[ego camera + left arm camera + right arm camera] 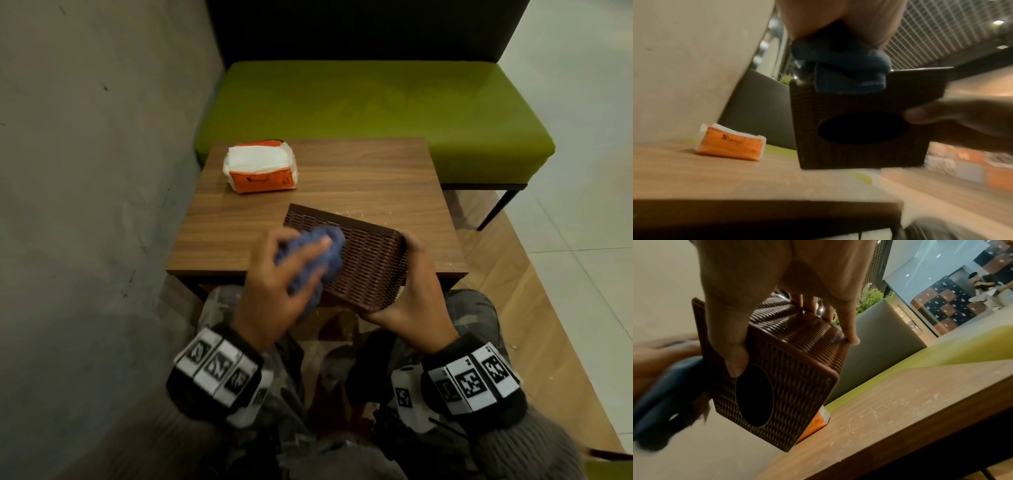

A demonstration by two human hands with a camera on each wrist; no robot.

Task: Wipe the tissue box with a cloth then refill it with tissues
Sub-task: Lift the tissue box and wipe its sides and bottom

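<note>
The person is wiping: the left hand [274, 274], its grip bunching the cloth [315, 255], is rubbing the tissue box [370, 260] held off the bench [359, 178] in the right hand's [411, 294] grip, while the tissue pack [260, 166] is waiting unopened at 11 o'clock, refilling not begun.

The head view is dim and soft, darkest along the lower edge, with straight lines bowing toward the frame corners. The left hand [274, 274] and its blue cloth [310, 262] are smeared by motion there. The left wrist view is warm, murky and blurred throughout; small ceiling lights glare at upper right. The right wrist view is sharper at centre, where the tissue box [789, 369] shows crisp weave, while the lower left blurs heavily.
</note>
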